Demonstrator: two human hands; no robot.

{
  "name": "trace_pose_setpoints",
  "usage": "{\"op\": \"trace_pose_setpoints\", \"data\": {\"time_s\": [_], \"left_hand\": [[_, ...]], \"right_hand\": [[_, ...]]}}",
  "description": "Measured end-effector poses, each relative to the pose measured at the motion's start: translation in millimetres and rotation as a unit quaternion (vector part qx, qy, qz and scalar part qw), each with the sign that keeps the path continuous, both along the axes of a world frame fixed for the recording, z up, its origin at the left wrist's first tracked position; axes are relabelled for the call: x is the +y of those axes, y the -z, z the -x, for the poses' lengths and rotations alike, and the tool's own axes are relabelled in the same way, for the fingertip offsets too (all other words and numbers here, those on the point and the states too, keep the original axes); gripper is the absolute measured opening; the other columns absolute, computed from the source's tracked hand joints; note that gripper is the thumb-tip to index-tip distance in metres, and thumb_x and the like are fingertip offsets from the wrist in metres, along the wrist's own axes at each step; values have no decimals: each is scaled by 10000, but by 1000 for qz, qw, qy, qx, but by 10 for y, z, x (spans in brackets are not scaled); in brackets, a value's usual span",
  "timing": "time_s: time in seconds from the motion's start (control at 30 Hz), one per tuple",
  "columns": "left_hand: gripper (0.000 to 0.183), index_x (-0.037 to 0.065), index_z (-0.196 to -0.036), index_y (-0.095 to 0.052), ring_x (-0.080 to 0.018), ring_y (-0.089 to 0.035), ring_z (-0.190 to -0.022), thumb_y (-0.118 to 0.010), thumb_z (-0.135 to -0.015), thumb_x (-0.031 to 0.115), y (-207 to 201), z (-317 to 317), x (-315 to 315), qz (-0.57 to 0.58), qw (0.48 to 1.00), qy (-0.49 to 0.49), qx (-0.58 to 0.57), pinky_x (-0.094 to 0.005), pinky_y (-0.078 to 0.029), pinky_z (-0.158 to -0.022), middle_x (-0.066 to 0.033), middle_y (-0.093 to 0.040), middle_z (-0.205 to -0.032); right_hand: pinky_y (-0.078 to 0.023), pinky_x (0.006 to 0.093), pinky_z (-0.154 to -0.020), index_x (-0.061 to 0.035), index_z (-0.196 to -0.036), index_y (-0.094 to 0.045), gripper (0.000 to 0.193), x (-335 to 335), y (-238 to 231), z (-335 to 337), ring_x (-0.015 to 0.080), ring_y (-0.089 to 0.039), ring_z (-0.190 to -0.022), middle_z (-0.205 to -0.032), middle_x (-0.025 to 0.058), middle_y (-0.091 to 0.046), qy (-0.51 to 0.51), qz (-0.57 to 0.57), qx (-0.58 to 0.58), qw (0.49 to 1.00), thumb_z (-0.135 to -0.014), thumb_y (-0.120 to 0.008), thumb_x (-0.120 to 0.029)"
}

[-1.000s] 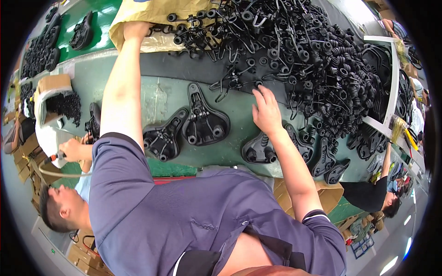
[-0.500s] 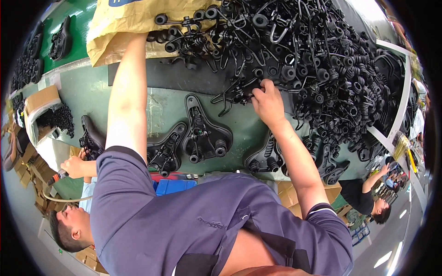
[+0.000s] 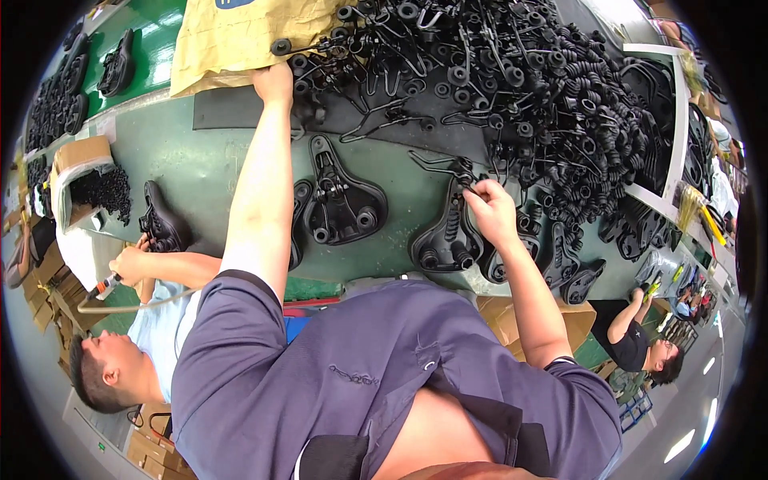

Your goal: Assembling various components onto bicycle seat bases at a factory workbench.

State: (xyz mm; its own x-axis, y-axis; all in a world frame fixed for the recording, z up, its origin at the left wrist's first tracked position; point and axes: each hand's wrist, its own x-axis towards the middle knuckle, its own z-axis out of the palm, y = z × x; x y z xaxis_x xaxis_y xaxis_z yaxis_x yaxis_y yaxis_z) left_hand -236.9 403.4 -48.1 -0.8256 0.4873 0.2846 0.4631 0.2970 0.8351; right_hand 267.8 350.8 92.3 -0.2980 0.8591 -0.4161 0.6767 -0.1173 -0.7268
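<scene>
My right hand [image 3: 492,212] is closed on a black bicycle saddle rail frame [image 3: 458,170], its bent wire pointing left. The frame hangs over the tip of an upturned black bicycle saddle [image 3: 446,240] fitted with coil springs. My left hand [image 3: 274,82] is at the lower edge of a yellow paper bag [image 3: 240,48], with its fingers curled; whatever they hold is hidden. To the right of my left forearm lies another upturned saddle [image 3: 342,204], and a further saddle is partly hidden behind that forearm.
A big heap of black rail frames [image 3: 464,64] and coil springs [image 3: 584,120] fills the far side on a dark mat [image 3: 228,110]. A box of small black parts [image 3: 100,192] stands at left. Near it, a co-worker [image 3: 132,348] holds a power tool; another person [image 3: 640,344] is at right.
My left hand has drawn back out of the bag to its edge. My right hand has brought the rail frame from the heap toward me, over the saddle.
</scene>
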Motion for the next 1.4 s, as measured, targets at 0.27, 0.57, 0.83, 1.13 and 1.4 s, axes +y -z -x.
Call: {"op": "trace_pose_setpoints", "data": {"time_s": [0.27, 0.57, 0.83, 1.13, 1.4], "left_hand": [[282, -60, -1121, -732, -205, -715, -1027, -701, -1018, 200, -503, -864, -474, -109, 950, -94, -277, -346, -521, -936, -120, -784, -1092], [291, -14, -1051, -768, -175, -731, -908, -748, -957, 260, -919, -1263, -755, -41, 969, -35, -240, -362, -538, -830, -72, -803, -985], [842, 11, -1592, -376, -481, -597, -1294, -699, -888, 342, -1261, -1987, -714, 228, 972, 41, -38, -532, -483, -1107, -279, -575, -1437], [353, 52, -1260, -702, -314, -729, -956, -692, -907, 53, -1183, -1362, -1446, -16, 982, 124, 140, -424, -576, -924, -149, -722, -1183], [316, 32, -1192, -726, -226, -739, -896, -787, -884, 65, -1061, -938, -1841, 62, 988, 53, -131, -366, -593, -818, -107, -753, -956]], "right_hand": [[-471, 290, -623, -3, -867, -684, 221, -506, -196, -1035, 84, -544, -639, -679, 1, -622, 142, 4, -45, 989, -926, -800, -182], [-515, 325, -661, 9, -849, -703, 226, -860, -49, -1984, 133, -613, -663, -725, 65, -693, 146, -34, -75, 986, -910, -806, -183], [-512, 318, -662, 14, -875, -718, 228, -1022, 65, -2278, 127, -611, -671, -728, 57, -692, 143, -42, -65, 987, -917, -805, -192], [-416, 268, -602, -9, -880, -704, 198, -1044, -30, -2461, 61, -488, -662, -727, -44, -594, 238, -21, -36, 970, -952, -792, -171], [-500, 331, -726, -7, -896, -699, 242, -1184, 69, -2576, 156, -583, -772, -884, 60, -661, 246, -33, -97, 964, -922, -814, -218]]}}
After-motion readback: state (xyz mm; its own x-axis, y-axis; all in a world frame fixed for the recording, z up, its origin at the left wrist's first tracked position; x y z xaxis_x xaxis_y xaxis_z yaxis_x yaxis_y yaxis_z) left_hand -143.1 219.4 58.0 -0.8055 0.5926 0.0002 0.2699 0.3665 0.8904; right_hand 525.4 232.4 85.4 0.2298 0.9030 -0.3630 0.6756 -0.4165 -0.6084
